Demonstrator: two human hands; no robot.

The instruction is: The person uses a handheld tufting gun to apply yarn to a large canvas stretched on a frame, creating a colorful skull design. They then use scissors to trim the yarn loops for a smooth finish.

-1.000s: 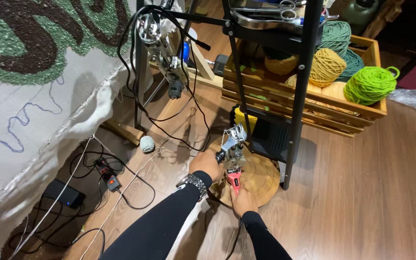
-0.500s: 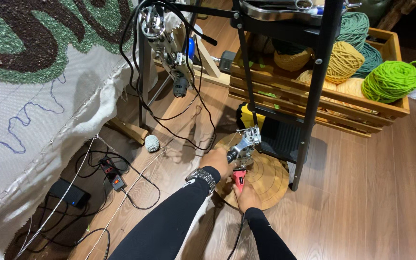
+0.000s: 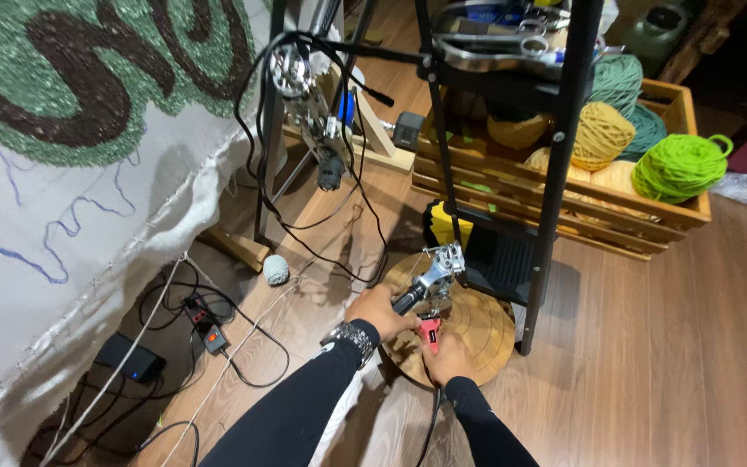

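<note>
Left hand (image 3: 379, 309) clenched round tufting gun (image 3: 430, 281); right hand (image 3: 447, 355) grips red plug (image 3: 430, 329) at gun base. Gun low over wooden stool (image 3: 477, 333). Connection appears unfinished.

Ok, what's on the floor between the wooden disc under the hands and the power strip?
In the head view, between the wooden disc and the power strip lie bare floorboards crossed by a black cable and pale string.

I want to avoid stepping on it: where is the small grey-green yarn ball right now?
In the head view the small yarn ball lies on the wooden floor, left of the round wooden slab, beside the frame's wooden foot.
</note>
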